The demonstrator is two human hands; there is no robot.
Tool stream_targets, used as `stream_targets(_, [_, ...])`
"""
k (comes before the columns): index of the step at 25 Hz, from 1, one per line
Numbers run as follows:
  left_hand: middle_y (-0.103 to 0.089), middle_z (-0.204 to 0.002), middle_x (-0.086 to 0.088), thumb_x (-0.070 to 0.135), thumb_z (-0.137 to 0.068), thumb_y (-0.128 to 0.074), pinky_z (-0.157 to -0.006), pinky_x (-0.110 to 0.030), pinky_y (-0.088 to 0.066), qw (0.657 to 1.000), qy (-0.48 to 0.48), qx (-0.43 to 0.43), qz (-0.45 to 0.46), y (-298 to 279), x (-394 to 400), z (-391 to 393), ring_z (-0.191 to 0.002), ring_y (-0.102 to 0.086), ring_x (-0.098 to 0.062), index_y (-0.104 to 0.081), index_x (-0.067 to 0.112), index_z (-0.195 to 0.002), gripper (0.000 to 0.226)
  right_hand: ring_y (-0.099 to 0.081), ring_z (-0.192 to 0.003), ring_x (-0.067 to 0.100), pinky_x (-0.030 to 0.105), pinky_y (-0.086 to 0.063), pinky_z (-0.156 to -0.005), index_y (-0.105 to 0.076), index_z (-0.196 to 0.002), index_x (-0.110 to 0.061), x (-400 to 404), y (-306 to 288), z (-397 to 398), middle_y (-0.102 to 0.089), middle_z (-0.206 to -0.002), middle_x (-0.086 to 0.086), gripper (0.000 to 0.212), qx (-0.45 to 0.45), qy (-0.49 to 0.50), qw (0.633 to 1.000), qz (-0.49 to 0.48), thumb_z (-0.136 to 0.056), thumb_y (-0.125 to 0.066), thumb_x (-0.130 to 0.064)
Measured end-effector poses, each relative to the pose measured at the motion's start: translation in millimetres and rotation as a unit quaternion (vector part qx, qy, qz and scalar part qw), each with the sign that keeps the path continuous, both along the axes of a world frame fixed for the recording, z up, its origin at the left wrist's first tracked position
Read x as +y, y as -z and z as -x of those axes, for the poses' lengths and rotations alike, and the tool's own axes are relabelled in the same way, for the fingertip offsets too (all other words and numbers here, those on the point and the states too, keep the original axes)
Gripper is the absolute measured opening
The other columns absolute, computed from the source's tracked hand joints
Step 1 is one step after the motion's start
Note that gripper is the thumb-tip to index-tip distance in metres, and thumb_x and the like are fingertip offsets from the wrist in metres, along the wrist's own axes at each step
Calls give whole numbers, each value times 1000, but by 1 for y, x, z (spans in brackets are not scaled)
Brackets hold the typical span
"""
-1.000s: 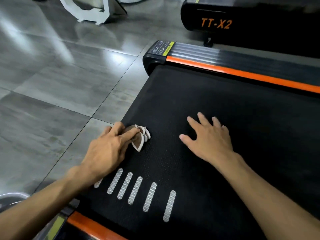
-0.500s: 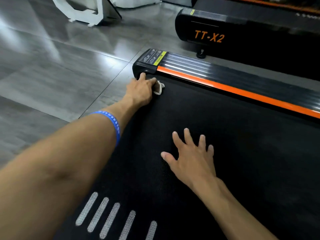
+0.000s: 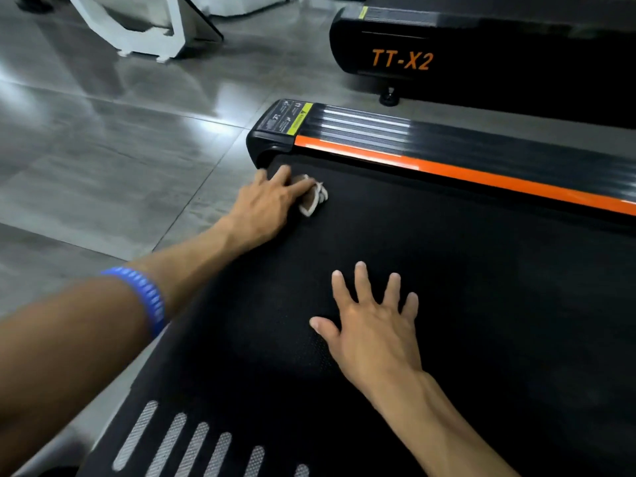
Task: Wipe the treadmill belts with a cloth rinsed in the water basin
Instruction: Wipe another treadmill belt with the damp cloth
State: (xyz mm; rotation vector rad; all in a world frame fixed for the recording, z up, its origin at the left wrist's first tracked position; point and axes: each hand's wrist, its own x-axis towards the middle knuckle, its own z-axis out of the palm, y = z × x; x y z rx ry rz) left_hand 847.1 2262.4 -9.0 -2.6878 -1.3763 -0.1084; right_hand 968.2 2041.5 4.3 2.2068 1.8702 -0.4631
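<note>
Pressing down on a small crumpled cloth (image 3: 311, 196), the left hand (image 3: 265, 208) reaches far out to the top corner of the black treadmill belt (image 3: 481, 287). Its fingers lie long and nearly straight over the cloth, and the cloth's pale edge sticks out past the fingertips. The cloth sits flat on the belt, just beside the black end cap (image 3: 272, 139) and close under the orange side rail (image 3: 481, 175). No basin or other holder shows in this view — only the belt and the floor.

The left arm stretches across from the lower left, with a blue wristband (image 3: 148, 297) around it. The right hand (image 3: 375, 328) lies palm down in the middle of the belt, well apart from the cloth. Its fingers are spread wide and straight, with the thumb pointing out to the left, and it holds nothing.

Near the bottom edge, a row of silver stripes (image 3: 192, 442) is printed on the belt. Behind, on the shiny grey floor (image 3: 103, 149), stands another black machine marked TT-X2 (image 3: 401, 60) — and a white stand (image 3: 148, 32) farther back.
</note>
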Motion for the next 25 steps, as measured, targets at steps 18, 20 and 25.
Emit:
stream_targets(18, [-48,-118,-7,24,-97,-50,-106,-38,-40,962,-34,-241,121,25,82,13,-110,-56,-33,-58,39,-131,38,11,-145,53,69,-4,-115,11,-155,-28,0,5,-2,18,-163,8,75,2,-15,1000,8,-97,-18,-66])
stream_targets(20, [-45,-111,-8,19,-96,-52,-104,-32,-41,947,-21,-289,140,22,68,16,-107,-58,-30,-62,32,-125,34,9,-145,53,69,-6,-115,9,-156,-28,1,6,-2,16,-163,8,75,-3,-16,1000,2,-97,-19,-66])
stream_targets(25, [-44,-108,-11,-11,-92,-54,-93,0,-30,938,8,-321,127,17,-24,76,-96,-54,0,-60,1,-127,38,6,-145,54,69,-9,-114,6,-156,-28,1,7,-1,14,-164,8,76,-3,-10,1000,-7,-96,-20,-67])
